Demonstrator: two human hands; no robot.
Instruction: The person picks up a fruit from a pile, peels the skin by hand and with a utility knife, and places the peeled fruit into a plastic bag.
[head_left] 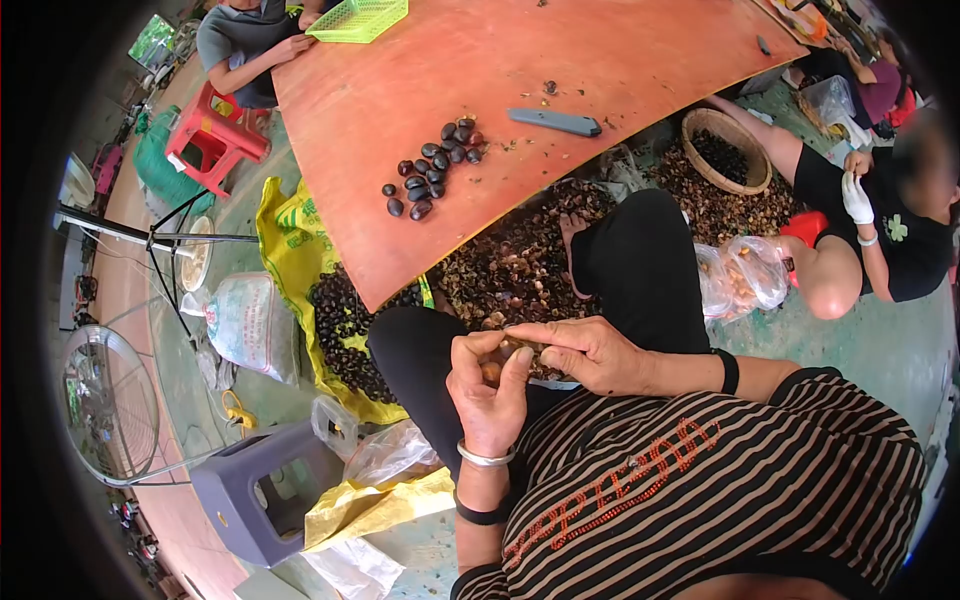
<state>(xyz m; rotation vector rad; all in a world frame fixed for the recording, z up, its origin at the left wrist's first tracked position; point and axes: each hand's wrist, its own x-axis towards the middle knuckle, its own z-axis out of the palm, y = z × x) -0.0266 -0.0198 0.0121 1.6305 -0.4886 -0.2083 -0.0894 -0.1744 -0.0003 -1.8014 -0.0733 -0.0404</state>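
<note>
In front of my lap, both hands meet around a small brown nut (520,346), partly covered by the fingers. My left hand (487,392), with a silver bangle on its wrist, is closed with its thumb raised against the nut; a rounded brown piece (491,372) shows in its palm. My right hand (592,356) pinches the nut from the other side, thumb and index finger extended along it. Beyond them, a cluster of dark glossy nuts (436,172) lies on the reddish board table (350,110), near a flat grey tool (555,122).
Peeled shells (520,250) cover the floor under the table. A yellow sack (285,225) with dark nuts lies left, near a grey stool (235,490) and fan (110,400). One person (905,220) sits right by a woven basket (690,130); another sits by a green basket (358,18).
</note>
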